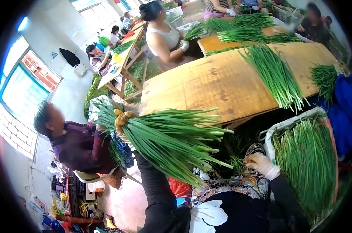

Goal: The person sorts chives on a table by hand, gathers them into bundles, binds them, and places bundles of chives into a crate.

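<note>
Bunch of long, flat green leaves (164, 136), near centre — squeezed in the yellow-gloved left hand (124, 122); firm, gentle grip best limits splaying. White-gloved right hand (263, 165), near right, curls beside a white plastic crate (269, 150) — any pinch unclear.

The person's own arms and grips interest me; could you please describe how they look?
The left grip wears a mustard-yellow glove; the right grip wears a thin, whitish glove. The left sleeve and right sleeve are long and nearly black.
</note>
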A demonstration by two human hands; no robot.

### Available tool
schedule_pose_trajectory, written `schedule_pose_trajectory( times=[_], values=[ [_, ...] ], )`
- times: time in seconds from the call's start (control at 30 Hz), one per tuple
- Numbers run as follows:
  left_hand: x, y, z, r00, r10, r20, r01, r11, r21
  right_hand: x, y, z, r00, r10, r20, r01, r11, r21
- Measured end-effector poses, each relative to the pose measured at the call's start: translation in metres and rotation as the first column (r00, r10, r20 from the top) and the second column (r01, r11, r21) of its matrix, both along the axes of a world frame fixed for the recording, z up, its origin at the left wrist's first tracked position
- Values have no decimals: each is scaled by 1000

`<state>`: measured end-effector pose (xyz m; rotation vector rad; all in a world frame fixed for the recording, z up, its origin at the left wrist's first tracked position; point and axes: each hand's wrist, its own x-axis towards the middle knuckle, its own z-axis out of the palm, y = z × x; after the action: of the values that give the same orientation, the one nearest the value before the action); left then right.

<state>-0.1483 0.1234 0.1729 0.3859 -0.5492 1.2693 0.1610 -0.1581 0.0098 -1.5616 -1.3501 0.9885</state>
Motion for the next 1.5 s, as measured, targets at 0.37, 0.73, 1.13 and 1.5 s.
schedule_pose_trajectory(
  times=[0.37,0.73,1.13,1.5],
  values=[
    [35,-11,10,989,34,-144,-39,999,-35,-47,81,136,702,-352,619,-143,782,606],
    [30,-11,6,805,306,-508,-261,952,158,0,126,67,712,-244,659,-197,831,521],
    [53,-30,24,836,252,-487,-223,968,119,-15,90,96,744,321,-586,-263,947,184],
    [48,-24,34,881,106,-460,-126,992,-14,9,97,137,548,96,-831,134,971,200]
  ],
)
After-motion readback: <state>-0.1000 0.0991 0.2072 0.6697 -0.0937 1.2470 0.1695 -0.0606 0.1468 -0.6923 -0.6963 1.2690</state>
